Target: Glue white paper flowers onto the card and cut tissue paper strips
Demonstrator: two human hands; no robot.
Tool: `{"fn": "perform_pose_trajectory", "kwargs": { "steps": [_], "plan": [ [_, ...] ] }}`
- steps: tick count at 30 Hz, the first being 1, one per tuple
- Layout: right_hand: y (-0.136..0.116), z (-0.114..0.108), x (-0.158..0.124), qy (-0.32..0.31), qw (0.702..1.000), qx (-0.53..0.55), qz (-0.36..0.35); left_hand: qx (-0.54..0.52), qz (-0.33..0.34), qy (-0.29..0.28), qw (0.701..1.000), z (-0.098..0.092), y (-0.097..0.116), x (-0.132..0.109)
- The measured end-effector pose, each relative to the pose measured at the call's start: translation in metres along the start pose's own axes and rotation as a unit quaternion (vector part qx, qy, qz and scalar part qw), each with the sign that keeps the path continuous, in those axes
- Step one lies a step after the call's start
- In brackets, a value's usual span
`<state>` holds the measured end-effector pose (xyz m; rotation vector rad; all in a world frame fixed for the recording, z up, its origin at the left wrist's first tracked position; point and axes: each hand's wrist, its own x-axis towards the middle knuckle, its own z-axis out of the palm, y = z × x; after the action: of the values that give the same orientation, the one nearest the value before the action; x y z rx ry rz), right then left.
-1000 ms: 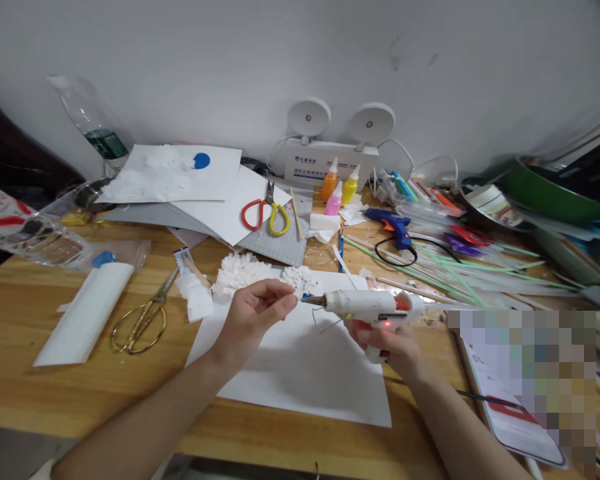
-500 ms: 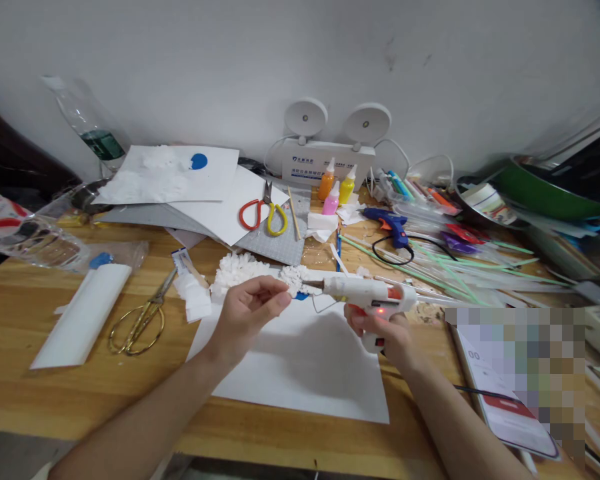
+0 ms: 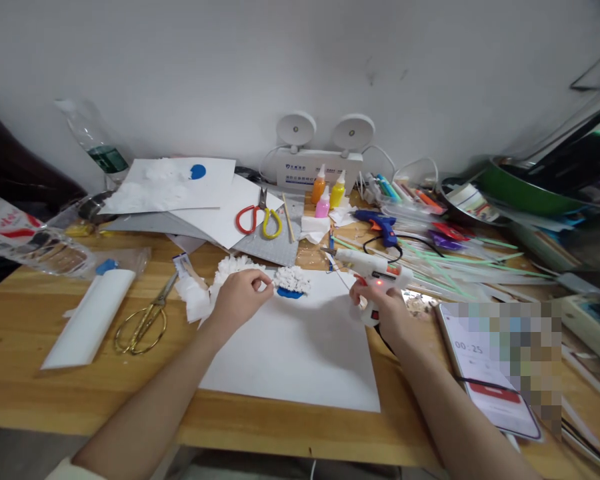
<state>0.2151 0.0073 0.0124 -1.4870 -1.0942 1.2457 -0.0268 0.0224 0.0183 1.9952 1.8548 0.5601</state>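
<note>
My left hand [image 3: 239,297] is pinched shut on a small white tissue piece, right beside a white tissue cluster [image 3: 291,279] that sits over a blue spot [image 3: 289,293] on a white paper sheet [image 3: 295,347]. A pile of fluffy white tissue [image 3: 230,268] lies just behind that hand. My right hand [image 3: 380,309] grips a white hot glue gun [image 3: 373,265] with a lit red light, its nozzle pointing left and away from the cluster, over the sheet's right edge.
Gold scissors [image 3: 141,323] and a white roll [image 3: 91,317] lie at left. Red-and-yellow scissors [image 3: 257,217], paint bottles [image 3: 329,192], a blue glue gun [image 3: 377,223] and several straws [image 3: 455,267] crowd the back. A phone [image 3: 490,373] lies at right on the wooden table [image 3: 25,373].
My left hand has moved down to the paper beside the tissue cluster. The glue gun has pulled back to the right, away from the left hand.
</note>
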Motion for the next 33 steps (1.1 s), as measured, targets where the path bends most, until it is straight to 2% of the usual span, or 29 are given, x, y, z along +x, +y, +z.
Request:
{"fn": "perform_pose_trajectory", "kwargs": {
  "steps": [5,16,20,28,33],
  "plan": [
    [-0.007,0.001,-0.001,0.036,0.999,0.001,-0.018,0.06,0.0,-0.045,0.997,-0.002,0.006,0.007],
    [-0.019,-0.005,-0.005,0.018,0.999,0.003,-0.03,0.115,0.001,-0.085,0.99,-0.001,0.013,0.013],
    [-0.018,-0.005,-0.004,0.024,0.999,0.019,-0.043,0.13,0.004,-0.094,0.987,0.0,0.015,0.014],
    [-0.014,-0.006,-0.002,-0.003,0.995,0.068,-0.08,0.161,-0.005,-0.104,0.981,-0.001,0.021,0.018],
    [-0.017,-0.007,-0.003,0.009,0.997,0.046,-0.061,0.176,-0.01,-0.101,0.979,0.0,0.023,0.02]
  ]
}}
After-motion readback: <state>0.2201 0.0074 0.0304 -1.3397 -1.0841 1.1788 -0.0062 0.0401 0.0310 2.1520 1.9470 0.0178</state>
